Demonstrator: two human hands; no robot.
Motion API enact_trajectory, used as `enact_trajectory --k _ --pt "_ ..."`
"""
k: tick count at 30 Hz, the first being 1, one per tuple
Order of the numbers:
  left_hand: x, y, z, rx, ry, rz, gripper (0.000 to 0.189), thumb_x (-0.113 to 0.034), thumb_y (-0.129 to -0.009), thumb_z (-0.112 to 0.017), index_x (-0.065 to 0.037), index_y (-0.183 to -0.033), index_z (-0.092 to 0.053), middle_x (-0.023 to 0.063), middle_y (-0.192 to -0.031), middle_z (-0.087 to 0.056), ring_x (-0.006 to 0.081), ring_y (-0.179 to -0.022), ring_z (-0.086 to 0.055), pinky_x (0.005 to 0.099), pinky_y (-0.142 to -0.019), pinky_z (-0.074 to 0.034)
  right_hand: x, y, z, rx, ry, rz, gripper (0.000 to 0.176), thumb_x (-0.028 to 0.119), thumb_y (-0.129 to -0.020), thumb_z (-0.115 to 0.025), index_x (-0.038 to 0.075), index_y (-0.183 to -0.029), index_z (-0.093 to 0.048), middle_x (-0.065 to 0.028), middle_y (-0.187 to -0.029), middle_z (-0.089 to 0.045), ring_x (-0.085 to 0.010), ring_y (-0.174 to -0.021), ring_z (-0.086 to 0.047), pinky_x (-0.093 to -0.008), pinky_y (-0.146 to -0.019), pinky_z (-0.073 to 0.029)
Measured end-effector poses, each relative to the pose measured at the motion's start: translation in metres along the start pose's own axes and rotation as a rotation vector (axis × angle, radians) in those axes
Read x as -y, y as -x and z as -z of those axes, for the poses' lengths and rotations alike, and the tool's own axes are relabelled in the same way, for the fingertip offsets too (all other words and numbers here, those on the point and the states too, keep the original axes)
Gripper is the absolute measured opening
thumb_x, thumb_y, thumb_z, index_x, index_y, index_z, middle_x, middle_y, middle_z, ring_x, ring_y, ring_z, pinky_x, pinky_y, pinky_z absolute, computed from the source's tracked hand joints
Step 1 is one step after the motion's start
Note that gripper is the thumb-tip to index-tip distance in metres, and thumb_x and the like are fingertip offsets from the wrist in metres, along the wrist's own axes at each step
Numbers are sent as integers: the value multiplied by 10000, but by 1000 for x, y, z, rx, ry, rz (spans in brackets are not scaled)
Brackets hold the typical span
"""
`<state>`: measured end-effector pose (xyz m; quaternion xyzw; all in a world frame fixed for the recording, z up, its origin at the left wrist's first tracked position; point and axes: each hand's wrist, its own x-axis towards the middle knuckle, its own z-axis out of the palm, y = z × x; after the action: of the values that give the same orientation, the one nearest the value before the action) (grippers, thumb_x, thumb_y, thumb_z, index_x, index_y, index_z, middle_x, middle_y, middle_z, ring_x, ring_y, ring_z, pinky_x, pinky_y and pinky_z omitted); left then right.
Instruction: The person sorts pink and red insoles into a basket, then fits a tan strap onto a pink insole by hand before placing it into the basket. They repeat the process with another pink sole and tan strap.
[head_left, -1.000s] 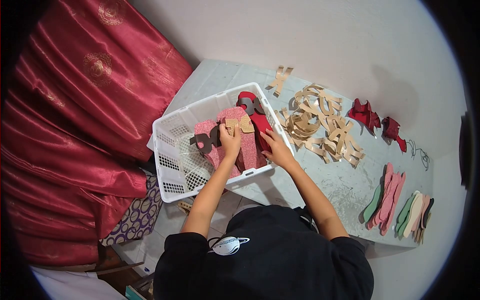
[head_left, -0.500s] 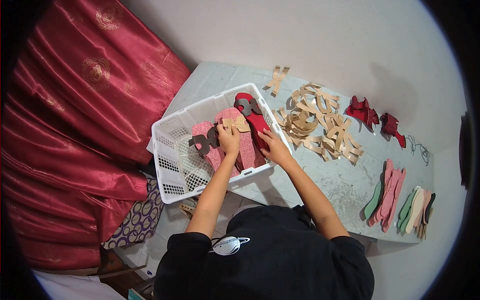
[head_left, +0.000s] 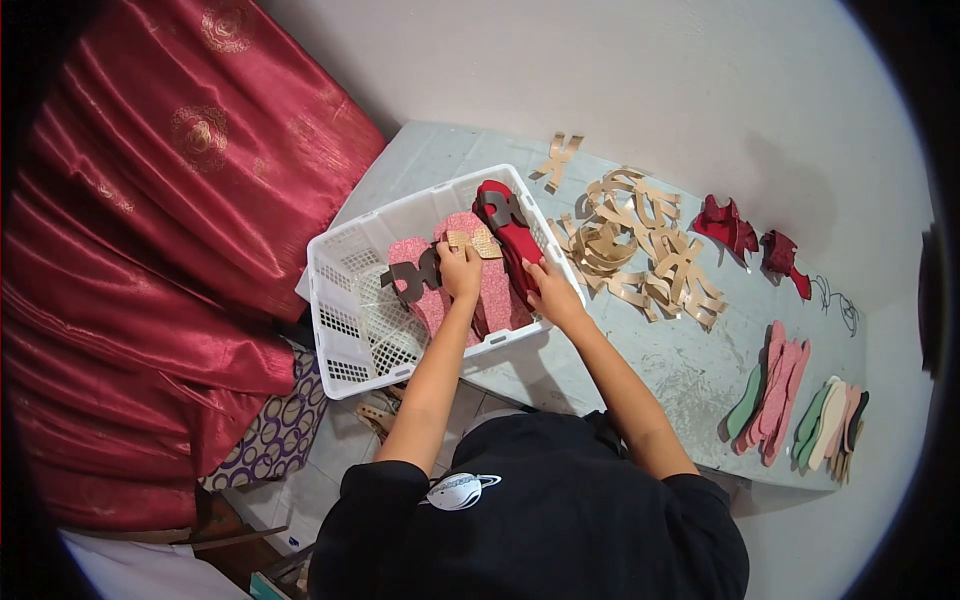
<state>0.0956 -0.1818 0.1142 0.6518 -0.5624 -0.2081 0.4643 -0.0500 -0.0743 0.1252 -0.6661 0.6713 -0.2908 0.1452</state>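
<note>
A white plastic basket (head_left: 335, 372) holds sandals side by side. Between my arms is a pink glittery sandal (head_left: 495, 300) with a gold woven strap (head_left: 472, 243). My left hand (head_left: 460, 272) is closed at that strap, fingertips partly hidden. To its left lies another pink sandal (head_left: 408, 252) with a dark brown cut-out strap (head_left: 410, 278). At the basket's right side, red sandals (head_left: 515, 238) lie stacked, a dark strap across the top one. My right hand (head_left: 553, 292) grips their near end, thumb and fingers around the edge.
The basket sits at the left end of a grey-covered table (head_left: 600, 370). Right of it is a pile of gold straps (head_left: 640, 240). Dark red pieces (head_left: 728, 228) lie by the wall, with pink soles (head_left: 775, 395) and several other coloured soles (head_left: 825, 420) nearer. A red curtain (head_left: 180, 250) hangs left.
My right hand has gone from lying spread on the red sandals to gripping their near end. The red sandals have shifted slightly right. My left hand stays at the gold strap.
</note>
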Motion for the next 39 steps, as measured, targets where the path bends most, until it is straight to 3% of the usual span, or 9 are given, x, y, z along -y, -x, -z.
enact_trajectory --k 5,7,10,14,17,19,23,31,39 --pt "-7 0 5 50 59 -41 341 -239 -761 -581 -43 -990 -422 213 -862 -599 404 -821 -576 476 -678 -450 0 3 7 56 28 70 568 169 -754 -638 136 -1277 -421 -269 -1262 -409 -392 -1145 -434 -408 -926 -408" --pt "-7 -2 4 -8 -6 -171 352 -268 -774 -603 -15 -978 -469 209 -889 -600 384 -839 -580 450 -706 -447 -2 3 5 46 30 74 558 179 -765 -632 139 -1280 -421 -268 -1265 -409 -392 -1148 -432 -407 -932 -403" --pt "-14 1 8 41 -141 -95 368 -295 -787 -592 -6 -982 -475 217 -914 -587 389 -842 -568 462 -719 -441 -3 3 2 16 34 83 540 186 -778 -622 140 -1279 -426 -271 -1266 -408 -393 -1151 -429 -407 -940 -395" --pt "-17 2 16 92 -181 -163 411 -306 -805 -571 13 -1044 -472 227 -960 -569 392 -898 -543 453 -757 -433 1 4 0 -3 7 55 526 176 -785 -610 124 -1276 -430 -285 -1254 -413 -401 -1160 -418 -413 -947 -387" --pt "-16 7 14 22 -237 -246 399 -229 -810 -535 40 -1094 -458 230 -1041 -515 398 -975 -493 456 -802 -421 -1 2 -1 -4 31 76 527 167 -788 -604 107 -1279 -423 -290 -1254 -410 -408 -1162 -411 -421 -957 -374" --pt "-15 10 16 0 -248 -262 546 -222 -817 -527 82 -1238 -360 242 -1165 -427 401 -1045 -444 437 -849 -411 -2 1 1 6 25 77 528 166 -788 -603 101 -1279 -421 -289 -1256 -407 -407 -1166 -405 -422 -962 -368" --pt "-23 17 33 94 -305 -281 636 -205 -814 -531 88 -1308 -257 236 -1253 -328 405 -1077 -425 428 -872 -414 1 6 3 -13 19 94 527 169 -786 -603 93 -1276 -423 -283 -1265 -400 -403 -1173 -395 -423 -971 -357" --pt "-36 26 52 131 -285 -424 770 -206 -740 -627 -21 -1366 -219 218 -1305 -253 408 -1109 -397 433 -884 -419 3 7 7 -22 -26 91 503 176 -784 -603 83 -1253 -447 -267 -1255 -420 -401 -1167 -402 -423 -971 -357" --pt "-43 34 49 40 -269 -556 757 -204 -738 -633 -50 -1371 -247 205 -1313 -258 405 -1069 -402 442 -898 -381 6 15 26 -77 -170 57 437 168 -810 -586 79 -1226 -483 -211 -1270 -436 -350 -1141 -457 -370 -946 -384"
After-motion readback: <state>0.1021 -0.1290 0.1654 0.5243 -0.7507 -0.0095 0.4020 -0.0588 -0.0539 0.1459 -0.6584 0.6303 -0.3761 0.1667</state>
